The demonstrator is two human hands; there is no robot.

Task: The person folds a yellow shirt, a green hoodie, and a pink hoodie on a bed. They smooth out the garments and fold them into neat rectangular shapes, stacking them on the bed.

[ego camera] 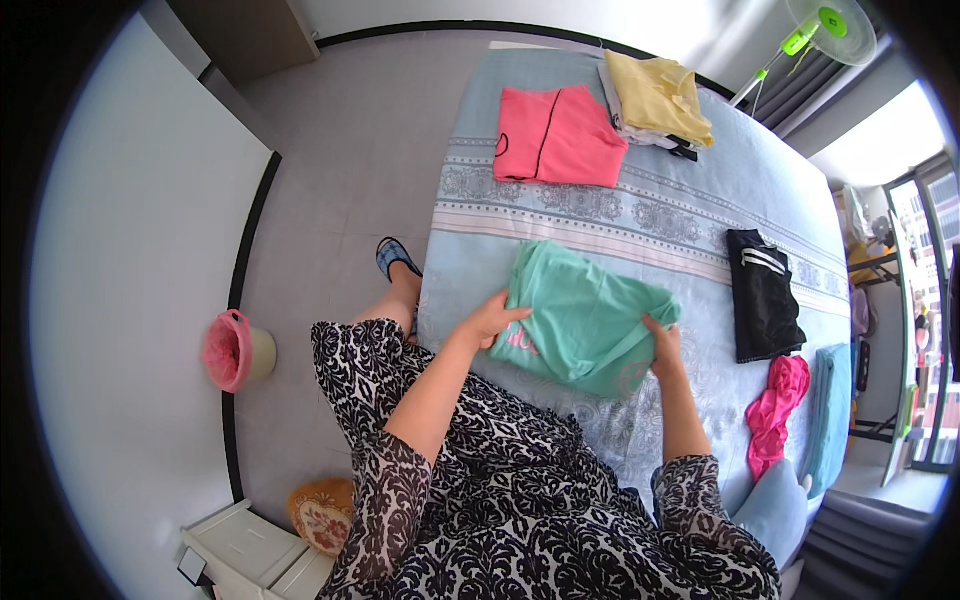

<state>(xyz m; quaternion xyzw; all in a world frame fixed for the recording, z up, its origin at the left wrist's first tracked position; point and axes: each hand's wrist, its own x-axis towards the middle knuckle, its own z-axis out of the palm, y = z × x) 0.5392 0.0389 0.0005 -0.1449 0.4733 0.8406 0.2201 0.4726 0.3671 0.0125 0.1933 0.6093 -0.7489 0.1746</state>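
Observation:
A mint-green garment (577, 307), partly folded, lies on the bed (450, 292) right before me. Pink print shows on its near layer, and a loose upper layer is folded over it. My left hand (499, 319) grips the garment's left edge, thumb on top and the other fingers hidden beneath. At the right side, my right hand (664, 345) pinches its edge near a bunched corner. Beyond it lies a folded coral-pink garment (562, 135) with a dark line across it. To the right is a folded black garment (765, 300) with white stripes.
A yellow garment (660, 97) tops a clothes pile at the bed's far edge. A crumpled magenta cloth (776, 412), a folded blue cloth (829, 412) and a blue pillow (776, 499) lie right. A fan (814, 34) stands beyond; a lined waste bin (262, 352) sits by the left wall.

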